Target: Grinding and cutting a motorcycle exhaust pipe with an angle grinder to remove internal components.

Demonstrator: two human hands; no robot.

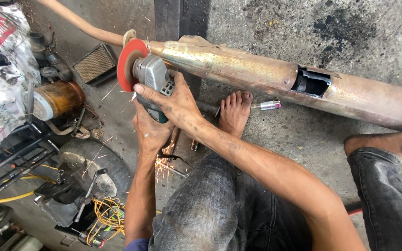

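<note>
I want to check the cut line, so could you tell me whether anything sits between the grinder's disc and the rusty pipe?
Nothing visible does. The red disc meets the pipe directly near its left end, with sparks falling below. Both hands, the left hand and the right hand, grip the grinder behind the disc.

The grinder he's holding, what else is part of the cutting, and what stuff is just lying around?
In use:
grinder, held by left hand and right hand
red disc
rusty pipe

Lying about:
air filter
tyre
yellow wires
newspaper bundle
</note>
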